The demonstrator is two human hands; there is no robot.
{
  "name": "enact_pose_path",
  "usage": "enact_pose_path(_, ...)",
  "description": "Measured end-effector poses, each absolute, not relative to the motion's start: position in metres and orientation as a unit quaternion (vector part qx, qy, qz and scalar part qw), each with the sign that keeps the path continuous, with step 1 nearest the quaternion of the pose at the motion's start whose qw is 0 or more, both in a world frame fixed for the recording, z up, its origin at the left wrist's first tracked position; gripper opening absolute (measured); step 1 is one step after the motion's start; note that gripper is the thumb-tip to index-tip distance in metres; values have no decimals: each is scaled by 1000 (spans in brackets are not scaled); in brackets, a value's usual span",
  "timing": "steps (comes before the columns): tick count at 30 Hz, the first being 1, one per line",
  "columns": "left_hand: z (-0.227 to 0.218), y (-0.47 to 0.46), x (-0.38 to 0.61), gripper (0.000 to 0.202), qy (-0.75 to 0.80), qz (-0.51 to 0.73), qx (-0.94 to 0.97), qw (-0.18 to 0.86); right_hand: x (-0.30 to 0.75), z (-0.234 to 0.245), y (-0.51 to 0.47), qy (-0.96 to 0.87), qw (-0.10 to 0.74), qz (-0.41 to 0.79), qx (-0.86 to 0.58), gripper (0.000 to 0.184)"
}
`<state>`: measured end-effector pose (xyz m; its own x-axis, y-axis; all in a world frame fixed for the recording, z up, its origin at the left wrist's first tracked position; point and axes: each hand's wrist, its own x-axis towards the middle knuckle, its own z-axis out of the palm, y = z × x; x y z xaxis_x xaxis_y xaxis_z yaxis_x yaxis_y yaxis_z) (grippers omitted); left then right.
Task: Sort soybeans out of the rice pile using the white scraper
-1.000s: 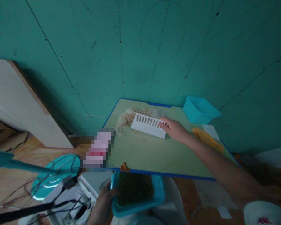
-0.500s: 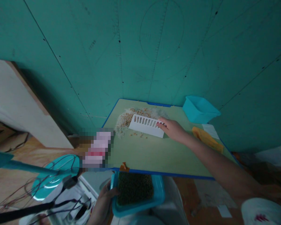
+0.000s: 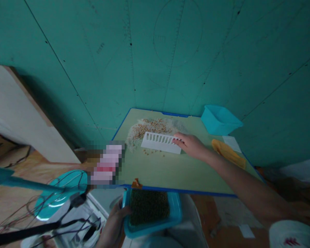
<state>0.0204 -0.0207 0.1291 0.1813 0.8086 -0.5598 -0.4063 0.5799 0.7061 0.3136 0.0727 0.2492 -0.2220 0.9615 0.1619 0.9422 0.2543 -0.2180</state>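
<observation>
**Right hand rests on white slotted piece**

A green board has blue edge. On it, the right hand lies open, fingers flat on a white slotted plastic piece, just beside spilled grain. Below the board, the left hand holds a teal tray of green seeds, its fingers curled on the tray side.

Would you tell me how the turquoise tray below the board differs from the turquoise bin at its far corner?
The tray is held by the left hand below the board's edge; the bin rests at the board's far corner. The tray is full of dark grains; the bin shows none. The tray looks shallower than the bin. Both are rectangular turquoise plastic.
</observation>
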Motion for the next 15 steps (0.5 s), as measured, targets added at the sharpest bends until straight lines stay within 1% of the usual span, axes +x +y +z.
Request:
enact_pose_path(5, 137, -20, 24, 28, 498, 406, 185, 743, 310, 250, 68, -786, 136, 48, -601, 24)
enact_pose_path(15, 126, -22, 20, 32, 499, 406, 195, 740, 308, 250, 64, -798, 144, 50, -583, 24)
